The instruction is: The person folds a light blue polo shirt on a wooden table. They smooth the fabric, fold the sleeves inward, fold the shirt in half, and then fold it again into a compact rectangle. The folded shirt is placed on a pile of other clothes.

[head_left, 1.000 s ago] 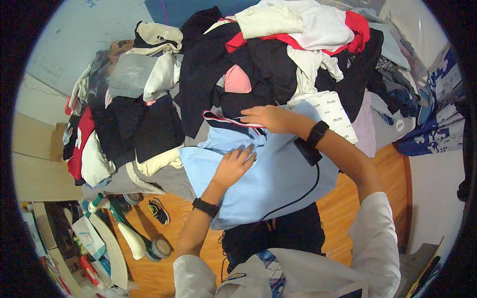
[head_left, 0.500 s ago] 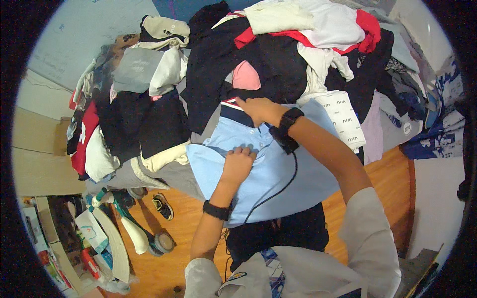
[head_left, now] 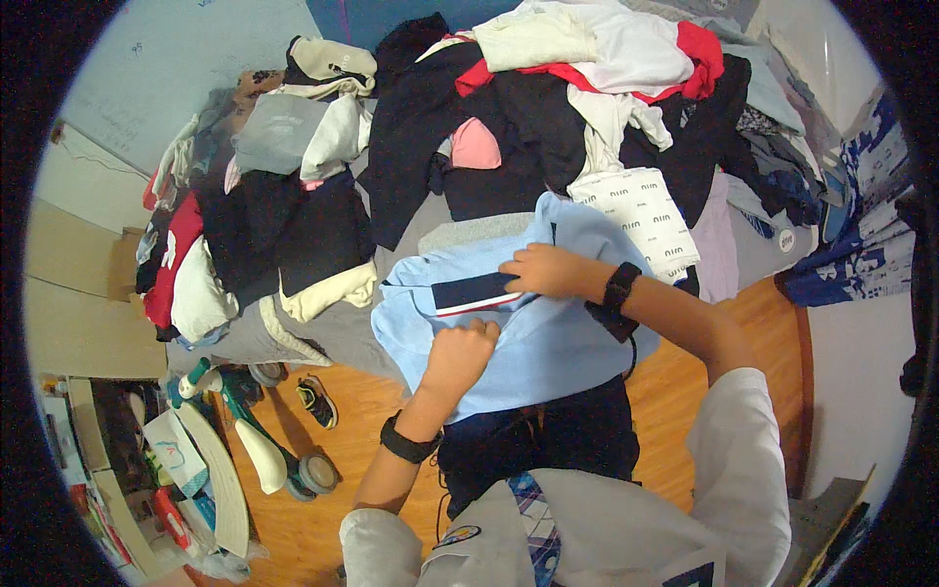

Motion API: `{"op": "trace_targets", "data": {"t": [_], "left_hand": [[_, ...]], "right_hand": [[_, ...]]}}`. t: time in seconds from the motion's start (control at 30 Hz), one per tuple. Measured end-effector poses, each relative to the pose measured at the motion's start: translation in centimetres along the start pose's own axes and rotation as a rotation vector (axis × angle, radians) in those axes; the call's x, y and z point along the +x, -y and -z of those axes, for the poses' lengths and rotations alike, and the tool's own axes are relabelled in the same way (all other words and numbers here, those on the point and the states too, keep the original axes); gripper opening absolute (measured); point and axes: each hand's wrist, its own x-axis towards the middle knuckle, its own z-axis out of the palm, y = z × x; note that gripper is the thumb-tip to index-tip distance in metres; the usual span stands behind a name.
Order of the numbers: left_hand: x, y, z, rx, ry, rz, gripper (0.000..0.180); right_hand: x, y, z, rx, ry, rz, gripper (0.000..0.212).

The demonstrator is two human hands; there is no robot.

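A light blue polo shirt lies bunched in front of me, at the near edge of the clothes-covered surface. Its navy collar, edged in white and red, is turned down toward me. My right hand pinches the right end of the collar, with fingers closed on the cloth. Just below the collar, my left hand is closed on the shirt's front; the fingertips are partly hidden in the fabric. A grey folded cloth shows just behind the shirt.
Piles of clothes cover the surface beyond: black garments, a pink piece, a white and red garment. A white printed package lies at right. On the wooden floor at left are a shoe and a green-and-white scooter.
The collar has come down and toward me, folding the shirt's top over. My right hand moved nearer and slightly right with it; my left hand shifted slightly down. The grey cloth behind is now exposed.
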Motion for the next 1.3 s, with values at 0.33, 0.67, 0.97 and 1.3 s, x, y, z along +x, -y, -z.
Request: {"op": "trace_targets", "data": {"t": [0.33,0.67,0.97,1.3], "left_hand": [[-0.1,5.2,-0.4,-0.245,0.290,0.107,0.028],[-2.9,10.5,0.8,-0.650,0.157,0.166,0.022],[3.6,17.5,-1.9,-1.039,-0.070,0.427,0.023],[4.8,17.7,-8.6,-0.441,0.063,0.523,0.037]], "right_hand": [[-5.1,0.5,1.5,0.711,0.212,-0.209,0.026],[-5.7,0.0,5.9,0.121,0.018,-0.090,0.013],[-5.3,-6.6,6.5,-0.065,-0.180,-0.381,0.006],[-4.4,-9.7,-3.7,0.214,-0.010,-0.799,0.018]]}}
